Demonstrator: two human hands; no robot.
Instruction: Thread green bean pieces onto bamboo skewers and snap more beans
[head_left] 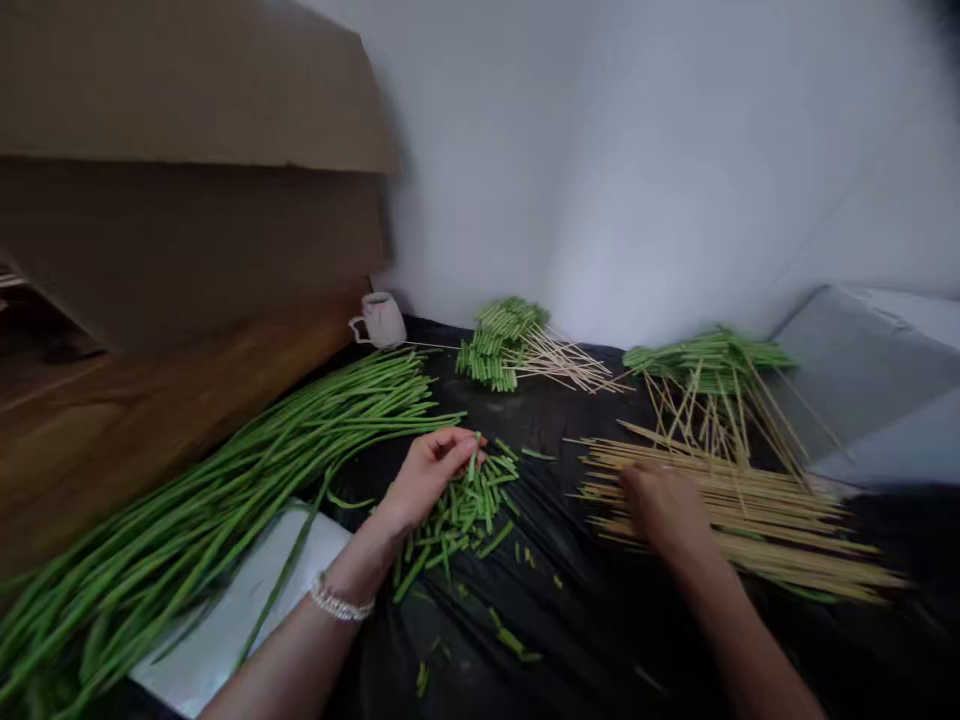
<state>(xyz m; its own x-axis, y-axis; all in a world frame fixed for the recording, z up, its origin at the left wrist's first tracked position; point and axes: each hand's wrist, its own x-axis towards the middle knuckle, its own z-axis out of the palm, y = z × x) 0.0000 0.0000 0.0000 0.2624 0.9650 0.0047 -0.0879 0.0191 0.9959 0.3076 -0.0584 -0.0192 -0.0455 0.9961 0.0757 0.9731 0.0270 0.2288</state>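
Note:
My left hand (442,460), with a beaded bracelet (341,600) at the wrist, is closed in a pinch on a short cut piece of long bean (473,465). Below it lies a loose pile of cut long bean pieces (469,515) on black plastic sheeting. My right hand (664,500), blurred, is over the left ends of a spread of bamboo skewers (787,520). Its fingers are curled down and closed; whatever is in them is hidden. Uncut long beans (247,480) stretch along the left side, partly over a pale flat sheet (322,550).
Skewered bean pieces lie in a stack (502,340) at the back centre and another stack (705,352) at the back right. A white mug (384,320) stands near the wall. A cardboard box (195,240) rises at the left; a whitish box-like object (885,380) sits right.

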